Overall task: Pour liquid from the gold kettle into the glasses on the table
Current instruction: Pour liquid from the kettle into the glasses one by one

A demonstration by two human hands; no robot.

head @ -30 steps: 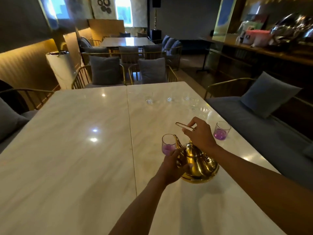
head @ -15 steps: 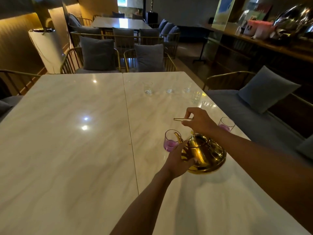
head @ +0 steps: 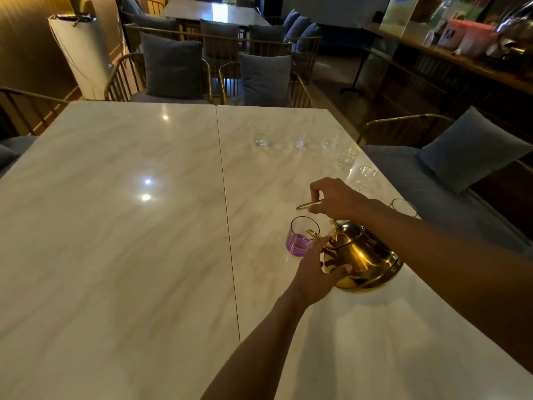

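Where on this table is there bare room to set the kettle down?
The left slab past the seam is bare. The near edge is free too. Empty glasses crowd the far right; the purple glass sits at the gold kettle spout.

We saw two bare forearms entering from the bottom and right edges, no sleeves in view. Left hand (head: 313,272) and right hand (head: 336,199) were bare too: no gloves, no rings, no watch or wristband that we could make out. Nothing else of the person showed.
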